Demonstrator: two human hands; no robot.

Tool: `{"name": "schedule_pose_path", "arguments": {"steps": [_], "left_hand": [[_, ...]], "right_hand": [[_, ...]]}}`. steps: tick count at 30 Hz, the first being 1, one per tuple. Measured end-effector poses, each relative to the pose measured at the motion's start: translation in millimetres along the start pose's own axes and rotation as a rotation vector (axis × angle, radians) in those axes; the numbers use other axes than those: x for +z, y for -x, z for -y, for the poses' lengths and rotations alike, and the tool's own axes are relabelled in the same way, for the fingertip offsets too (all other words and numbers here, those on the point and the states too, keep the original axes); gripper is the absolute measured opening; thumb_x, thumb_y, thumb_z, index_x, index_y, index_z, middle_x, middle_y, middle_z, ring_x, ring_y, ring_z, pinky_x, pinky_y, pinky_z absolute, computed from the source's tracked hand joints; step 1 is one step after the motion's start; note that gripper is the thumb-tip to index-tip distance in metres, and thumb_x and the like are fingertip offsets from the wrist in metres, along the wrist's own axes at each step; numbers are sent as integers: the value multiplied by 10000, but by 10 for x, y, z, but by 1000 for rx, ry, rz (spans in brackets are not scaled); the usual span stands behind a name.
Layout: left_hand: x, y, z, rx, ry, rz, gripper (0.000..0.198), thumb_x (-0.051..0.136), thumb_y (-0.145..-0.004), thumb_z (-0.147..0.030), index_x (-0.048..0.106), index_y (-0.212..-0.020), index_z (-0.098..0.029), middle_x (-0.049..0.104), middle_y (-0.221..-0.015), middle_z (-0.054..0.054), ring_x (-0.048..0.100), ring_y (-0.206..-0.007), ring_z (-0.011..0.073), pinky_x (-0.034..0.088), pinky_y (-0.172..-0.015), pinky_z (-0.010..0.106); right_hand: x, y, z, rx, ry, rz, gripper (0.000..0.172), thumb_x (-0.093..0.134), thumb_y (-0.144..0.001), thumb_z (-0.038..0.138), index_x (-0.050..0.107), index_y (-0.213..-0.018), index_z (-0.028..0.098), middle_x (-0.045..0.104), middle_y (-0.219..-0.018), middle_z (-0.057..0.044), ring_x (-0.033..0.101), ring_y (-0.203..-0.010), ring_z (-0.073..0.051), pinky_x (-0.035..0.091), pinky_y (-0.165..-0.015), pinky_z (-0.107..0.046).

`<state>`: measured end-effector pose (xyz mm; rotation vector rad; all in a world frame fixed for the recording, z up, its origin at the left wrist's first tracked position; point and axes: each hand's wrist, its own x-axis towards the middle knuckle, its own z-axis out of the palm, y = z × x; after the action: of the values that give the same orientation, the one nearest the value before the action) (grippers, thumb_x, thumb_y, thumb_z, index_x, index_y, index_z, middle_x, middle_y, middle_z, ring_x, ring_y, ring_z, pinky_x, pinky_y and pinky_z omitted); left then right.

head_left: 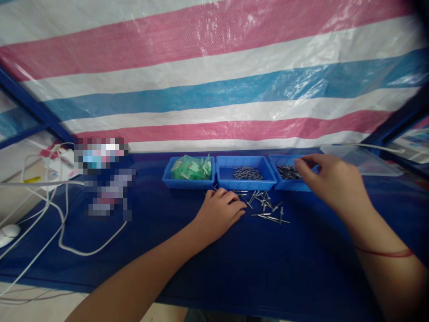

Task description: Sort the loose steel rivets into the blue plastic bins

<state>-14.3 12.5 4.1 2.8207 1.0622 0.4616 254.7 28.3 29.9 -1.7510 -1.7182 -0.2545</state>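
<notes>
Loose blind rivets (264, 201) lie scattered on the dark blue table in front of the bins. My left hand (221, 212) rests palm down at the left of this pile, its bent fingers somewhat apart and touching the rivets' edge. Over the right blue bin (291, 184) is my right hand (330, 176), thumb and fingers drawn together in a pinch; whatever is between the fingertips is hidden. That bin contains dark-looking rivets (287, 171), partly covered by the hand. More rivets (248, 173) lie inside the middle blue bin (246, 184).
A left blue bin (189, 184) holds green plastic packets (191, 168). Behind my right hand lies a translucent plastic sheet or lid (365, 158). White cables (65, 214) and a white mouse (9, 233) occupy the left side. A striped tarp (214, 107) hangs behind the table.
</notes>
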Motion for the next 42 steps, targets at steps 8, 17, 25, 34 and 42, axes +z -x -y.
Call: {"name": "schedule_pose_path", "arguments": {"steps": [8, 17, 25, 34, 42], "left_hand": [[-23, -12, 5, -17, -22, -55, 203, 464, -937, -330, 645, -973, -246, 649, -947, 16, 524, -916, 169, 280, -774, 339], [-73, -50, 0, -190, 312, -203, 225, 393, -958, -291, 600, -998, -215, 684, -965, 2, 602, -913, 157, 366, -812, 300], [-56, -65, 45, -236, 594, -290, 207, 435, -936, -280, 613, -940, -175, 680, -936, 33, 625, -858, 141, 453, -774, 240], [-28, -63, 10, -160, 529, -420, 207, 518, -883, -233, 596, -1068, -181, 616, -1102, 87, 567, -1053, 193, 432, -949, 343], [-55, -60, -2, -196, 579, -435, 113, 522, -889, -244, 611, -897, -176, 627, -928, 48, 587, -879, 151, 464, -814, 277]], "right_hand": [[-32, 85, 411, -254, -276, 214, 189, 497, -876, 315, 652, -870, 208, 673, -809, -54, 608, -697, -194, 429, -644, -324], [109, 277, 702, -433, -446, 467, 199, 523, -864, 264, 651, -1006, 209, 652, -850, -51, 602, -737, -172, 459, -658, -301], [245, 337, 772, -316, -642, 538, 172, 539, -868, 320, 667, -880, 205, 623, -771, -32, 541, -615, -135, 430, -573, -265], [326, 393, 796, -104, -742, 526, 164, 543, -839, 303, 638, -791, 179, 611, -735, -27, 528, -620, -139, 419, -576, -274], [317, 384, 812, -78, -847, 562, 199, 548, -852, 363, 638, -837, 187, 632, -810, -52, 558, -709, -168, 433, -629, -303]]}}
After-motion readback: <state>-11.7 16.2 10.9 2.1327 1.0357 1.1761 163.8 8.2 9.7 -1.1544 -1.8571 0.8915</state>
